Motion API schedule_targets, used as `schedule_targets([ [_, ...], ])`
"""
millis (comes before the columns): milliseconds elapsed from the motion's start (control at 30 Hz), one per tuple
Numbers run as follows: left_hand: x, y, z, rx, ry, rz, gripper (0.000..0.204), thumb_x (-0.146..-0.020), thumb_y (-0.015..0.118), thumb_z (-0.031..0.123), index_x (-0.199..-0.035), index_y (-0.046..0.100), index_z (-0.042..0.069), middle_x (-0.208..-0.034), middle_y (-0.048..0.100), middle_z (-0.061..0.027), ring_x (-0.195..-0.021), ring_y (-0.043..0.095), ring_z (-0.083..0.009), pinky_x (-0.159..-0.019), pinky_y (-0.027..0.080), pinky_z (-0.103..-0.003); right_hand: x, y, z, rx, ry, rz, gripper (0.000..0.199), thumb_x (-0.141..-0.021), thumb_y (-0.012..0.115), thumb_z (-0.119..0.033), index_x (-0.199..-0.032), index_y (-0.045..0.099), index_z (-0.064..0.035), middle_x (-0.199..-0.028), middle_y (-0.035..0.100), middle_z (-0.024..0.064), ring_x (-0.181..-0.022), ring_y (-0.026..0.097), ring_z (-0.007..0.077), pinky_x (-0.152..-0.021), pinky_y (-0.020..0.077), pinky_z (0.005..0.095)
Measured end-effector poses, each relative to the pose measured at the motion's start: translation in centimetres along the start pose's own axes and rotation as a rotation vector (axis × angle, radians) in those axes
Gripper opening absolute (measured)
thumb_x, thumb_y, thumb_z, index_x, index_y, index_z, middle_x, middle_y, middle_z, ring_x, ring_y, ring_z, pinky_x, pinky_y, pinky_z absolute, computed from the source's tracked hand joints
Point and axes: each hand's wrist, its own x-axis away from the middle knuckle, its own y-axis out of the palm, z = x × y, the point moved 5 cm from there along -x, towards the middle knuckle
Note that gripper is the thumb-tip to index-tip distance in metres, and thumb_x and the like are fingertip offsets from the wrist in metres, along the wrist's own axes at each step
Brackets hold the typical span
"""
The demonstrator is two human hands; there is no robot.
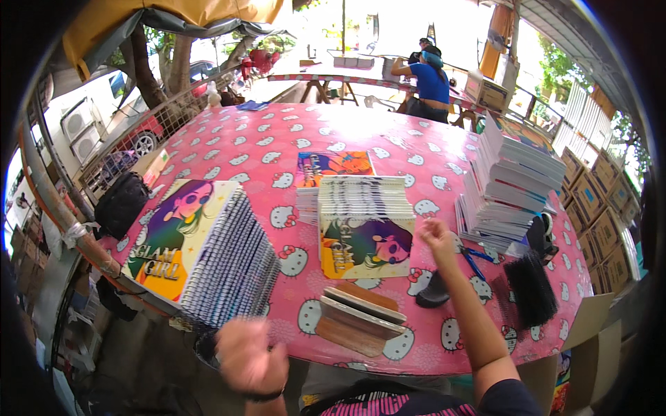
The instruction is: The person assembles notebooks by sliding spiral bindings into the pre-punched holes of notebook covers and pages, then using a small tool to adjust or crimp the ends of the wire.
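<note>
My left hand (251,357), smeared by motion, is at the near table edge, just below a tall stack of spiral-bound notebooks (229,256). Whether it holds anything I cannot tell. My right hand (437,239) hovers with curled fingers beside the right edge of a fanned pile of notebooks (366,243) in the middle; anything in its fingers is too small or hidden to make out. Behind that pile lies another stack with an orange and purple cover (336,163). Between my arms sits a wooden block (361,315) with stepped slats. A dark rounded object (433,291) lies by my right forearm.
A tall, leaning stack of paper blocks (510,184) stands right. Near it lie a blue-handled tool (477,263) and black wire coils (531,291). A black bag (121,204) sits left. A person in blue (430,83) works at a far table. Cartons (603,222) line the right.
</note>
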Motion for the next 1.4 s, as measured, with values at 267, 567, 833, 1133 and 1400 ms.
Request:
schedule_targets([
  [267,6.8,11.1,-3.7,0.162,-0.699,-0.493,0.058,-0.073,0.079,0.023,-0.121,0.053,0.002,-0.112,0.06,-0.0128,-0.101,0.058,-0.0253,-0.087,0.046,-0.035,3.9,4.7,1.9,0.043,0.273,-0.035,0.025,-0.078,0.075,-0.007,-0.095,0.057,-0.0012,-0.082,0.065,0.0057,-0.07,0.062,0.0104,-0.062,0.0502,0.0238],
  [567,1.3,11.8,-4.3,0.191,-0.737,-0.027,0.051,-0.081,0.073,0.022,-0.122,0.051,0.001,-0.119,0.056,-0.0121,-0.11,0.052,-0.0224,-0.094,0.04,-0.035,8.0,-0.3,-10.7,-0.233,-0.064,0.043,0.017,-0.082,0.065,0.005,-0.093,0.054,-0.0025,-0.089,0.066,0.0059,-0.078,0.062,0.0106,-0.067,0.0519,0.0247],
  [833,2.8,9.8,-2.8,0.447,-0.791,-0.125,0.021,-0.09,0.064,0.014,-0.104,0.059,0.0,-0.094,0.063,-0.0039,-0.083,0.055,-0.0069,-0.075,0.044,-0.022,14.4,0.4,-10.9,-0.491,-0.002,-0.033,0.038,-0.079,0.071,0.002,-0.114,0.055,-0.0006,-0.106,0.065,0.01,-0.097,0.063,0.0172,-0.083,0.0524,0.0303],
  [1133,3.2,9.7,-2.6,0.52,-0.815,-0.119,0.02,-0.092,0.062,0.014,-0.105,0.056,0.0,-0.096,0.062,-0.006,-0.085,0.058,-0.0115,-0.075,0.046,-0.025,14.1,0.1,-11.9,-0.379,-0.021,-0.077,0.029,-0.081,0.069,0.001,-0.107,0.058,0.0013,-0.097,0.066,0.0085,-0.089,0.064,0.015,-0.079,0.0528,0.0293],
  [1400,3.3,9.6,-2.3,0.54,-0.804,-0.153,0.02,-0.092,0.061,0.012,-0.107,0.055,0.0,-0.094,0.062,-0.0074,-0.087,0.059,-0.0132,-0.075,0.047,-0.026,14.8,-0.6,-10.9,-0.407,-0.014,-0.155,0.034,-0.078,0.074,0.0,-0.108,0.06,0.0008,-0.097,0.068,0.0092,-0.09,0.063,0.0139,-0.08,0.0506,0.0279],
])
